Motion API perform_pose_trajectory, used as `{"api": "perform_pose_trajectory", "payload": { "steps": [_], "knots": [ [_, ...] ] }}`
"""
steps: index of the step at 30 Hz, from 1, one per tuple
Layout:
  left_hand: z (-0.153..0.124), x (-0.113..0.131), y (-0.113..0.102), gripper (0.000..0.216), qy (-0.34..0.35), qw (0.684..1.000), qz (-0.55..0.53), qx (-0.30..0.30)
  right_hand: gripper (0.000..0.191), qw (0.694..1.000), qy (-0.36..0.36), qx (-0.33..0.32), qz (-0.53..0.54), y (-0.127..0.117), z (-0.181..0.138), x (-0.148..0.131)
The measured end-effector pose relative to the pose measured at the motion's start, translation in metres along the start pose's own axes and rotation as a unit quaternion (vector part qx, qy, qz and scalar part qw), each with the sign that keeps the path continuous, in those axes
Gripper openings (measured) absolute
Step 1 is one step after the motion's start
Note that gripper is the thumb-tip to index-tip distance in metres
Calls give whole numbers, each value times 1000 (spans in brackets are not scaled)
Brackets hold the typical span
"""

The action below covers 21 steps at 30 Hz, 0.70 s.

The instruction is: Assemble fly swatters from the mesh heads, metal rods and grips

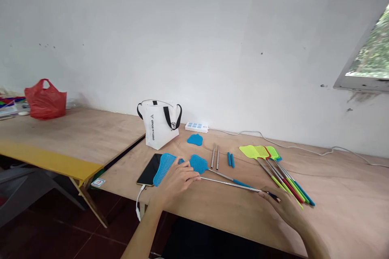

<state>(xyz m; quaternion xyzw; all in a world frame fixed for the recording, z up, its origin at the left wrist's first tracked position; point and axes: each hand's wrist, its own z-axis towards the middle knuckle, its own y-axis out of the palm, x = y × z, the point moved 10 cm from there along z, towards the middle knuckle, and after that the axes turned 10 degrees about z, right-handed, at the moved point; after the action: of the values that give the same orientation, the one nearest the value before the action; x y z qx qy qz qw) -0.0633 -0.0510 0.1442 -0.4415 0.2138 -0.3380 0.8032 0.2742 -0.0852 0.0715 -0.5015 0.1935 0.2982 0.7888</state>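
Note:
A fly swatter with a blue mesh head (pixel 163 166) and a thin metal rod (pixel 223 181) stretches between my hands. My left hand (pixel 179 176) is closed around its neck, just beside the head. My right hand (pixel 284 204) grips the far end, where a short dark piece of the handle (pixel 272 196) shows. Behind it lies a second blue swatter (pixel 199 164) on the table. Farther back are a loose blue swatter head (pixel 195 139), two metal tubes (pixel 214 157) and two blue handle grips (pixel 231 160).
Several yellow-green, red and blue swatters (pixel 275 170) lie stacked at the right. A phone (pixel 148 172) with a white cable sits partly under the held head. A white bag (pixel 160 127) and a power strip (pixel 196 126) stand near the wall. A red plastic bag (pixel 47 101) rests on the left table.

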Motion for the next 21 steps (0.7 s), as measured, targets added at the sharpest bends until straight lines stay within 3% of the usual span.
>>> {"api": "perform_pose_trajectory", "payload": {
  "steps": [4, 7, 11, 15, 21],
  "knots": [
    [5, 19, -2, 30, 32, 999, 30, 18, 60, 999, -2, -32, 16, 12, -1, -22],
    [13, 55, 12, 23, 90, 995, 44, 15, 56, 994, -30, -101, 17, 44, -3, -59],
    [16, 83, 26, 23, 131, 990, 51, 18, 61, 990, -65, -120, 26, 79, -7, -100],
    [13, 71, 29, 27, 114, 993, 9, 0, 61, 991, -67, -116, 14, 92, -8, -109],
    [13, 46, 31, 26, 68, 996, -58, -27, 42, 993, -61, -102, -20, 80, -6, -93]
  ]
}}
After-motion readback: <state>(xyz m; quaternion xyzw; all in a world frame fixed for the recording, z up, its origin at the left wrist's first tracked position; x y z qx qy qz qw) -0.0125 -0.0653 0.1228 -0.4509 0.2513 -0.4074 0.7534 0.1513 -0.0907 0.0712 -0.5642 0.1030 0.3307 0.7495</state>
